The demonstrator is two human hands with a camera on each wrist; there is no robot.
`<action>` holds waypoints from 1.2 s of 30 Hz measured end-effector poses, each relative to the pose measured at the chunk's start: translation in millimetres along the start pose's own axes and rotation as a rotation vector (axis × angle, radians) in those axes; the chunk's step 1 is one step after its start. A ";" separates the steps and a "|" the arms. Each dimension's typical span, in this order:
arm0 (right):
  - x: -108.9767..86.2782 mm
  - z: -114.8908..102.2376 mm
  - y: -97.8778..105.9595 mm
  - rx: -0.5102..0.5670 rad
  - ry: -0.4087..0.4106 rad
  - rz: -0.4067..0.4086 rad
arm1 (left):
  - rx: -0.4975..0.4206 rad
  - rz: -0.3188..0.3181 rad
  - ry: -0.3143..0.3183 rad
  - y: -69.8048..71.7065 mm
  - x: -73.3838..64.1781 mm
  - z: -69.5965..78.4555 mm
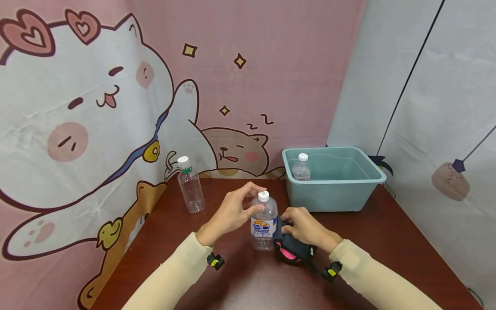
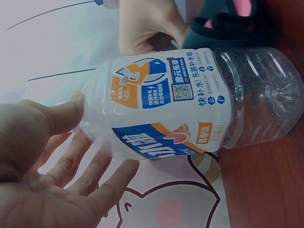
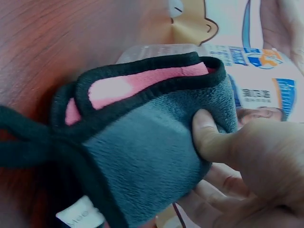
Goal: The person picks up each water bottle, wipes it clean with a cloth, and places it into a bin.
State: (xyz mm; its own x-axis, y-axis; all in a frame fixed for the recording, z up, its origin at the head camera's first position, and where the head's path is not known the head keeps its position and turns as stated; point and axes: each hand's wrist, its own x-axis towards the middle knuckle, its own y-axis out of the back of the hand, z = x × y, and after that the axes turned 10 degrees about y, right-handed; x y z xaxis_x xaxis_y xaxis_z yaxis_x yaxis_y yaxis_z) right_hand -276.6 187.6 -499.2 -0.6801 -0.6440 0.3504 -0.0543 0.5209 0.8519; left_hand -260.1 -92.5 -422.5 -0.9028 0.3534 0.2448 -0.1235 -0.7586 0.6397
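A large clear plastic bottle (image 1: 263,242) with a white cap stands upright on the table. Its label (image 2: 164,83) is white, blue and orange. My left hand (image 1: 231,210) holds it near the neck, thumb in front and fingers behind; the left wrist view shows the thumb (image 2: 71,114) at the shoulder. A folded dark grey cloth (image 3: 147,137), pink inside with black edging, a loop and a white tag, lies against the bottle's right side. My right hand (image 1: 307,227) pinches this cloth; in the right wrist view the thumb presses into its face, the other fingers partly hidden behind.
A light blue bin (image 1: 329,196) stands at the back right of the brown table (image 1: 232,284), with a capped clear bottle (image 1: 301,170) inside. Another clear bottle (image 1: 192,191) with a white cap and green neck band stands at the back left. A printed curtain (image 1: 271,77) hangs behind.
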 end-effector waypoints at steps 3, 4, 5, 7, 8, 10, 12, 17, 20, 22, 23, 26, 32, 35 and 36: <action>-0.6 1.6 -6.6 0.007 0.036 -0.040 | 0.002 0.003 -0.001 -0.5 0.0 -0.1; -0.8 1.9 -8.3 0.011 0.046 -0.051 | 0.002 0.004 -0.003 -0.6 0.1 0.2; -0.9 1.9 -9.5 0.015 0.055 -0.059 | 0.003 0.004 -0.005 -0.7 0.2 0.4; -1.1 2.3 -11.6 0.029 0.074 -0.063 | 0.003 0.006 -0.008 -0.9 0.4 0.9; -1.1 2.8 -12.5 0.032 0.074 -0.063 | 0.003 0.006 -0.009 -1.0 0.4 1.2; -1.1 3.7 -13.4 0.036 0.075 -0.058 | 0.001 0.007 -0.009 -1.0 0.3 1.3; -0.9 4.3 -14.1 0.040 0.077 -0.051 | 0.000 0.008 -0.007 -1.0 0.3 1.3; -1.2 6.5 -14.8 0.062 0.045 -0.047 | -0.001 0.005 -0.009 -0.9 0.7 1.3; -2.1 7.6 -15.0 0.062 0.016 -0.050 | 0.004 0.005 -0.011 -0.7 0.3 1.6; -2.9 7.9 -15.2 0.056 0.001 -0.052 | 0.005 0.004 -0.009 -0.9 -0.2 1.8; -3.3 7.9 -15.1 0.057 -0.008 -0.051 | 0.004 0.004 -0.007 -1.0 -0.3 1.8; -4.2 6.6 -13.8 0.066 -0.025 -0.041 | 0.003 0.003 -0.003 -1.3 -0.2 2.0; -4.2 5.7 -10.5 0.120 -0.085 -0.021 | 0.016 0.010 -0.006 -1.3 1.5 1.9; -4.8 6.6 -10.7 0.128 -0.108 -0.023 | 0.019 0.011 -0.011 -1.4 1.3 1.3; -5.1 6.8 -10.7 0.129 -0.108 -0.023 | 0.022 0.012 -0.010 -1.5 1.2 1.0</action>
State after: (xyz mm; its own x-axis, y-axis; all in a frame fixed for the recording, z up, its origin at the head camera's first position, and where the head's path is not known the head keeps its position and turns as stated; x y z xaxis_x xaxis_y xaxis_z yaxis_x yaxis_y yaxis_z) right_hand -277.5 189.1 -512.7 -0.7517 -0.5964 0.2815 -0.1594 0.5784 0.8000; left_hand -260.6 -90.3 -422.4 -0.9000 0.3499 0.2601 -0.1034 -0.7509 0.6523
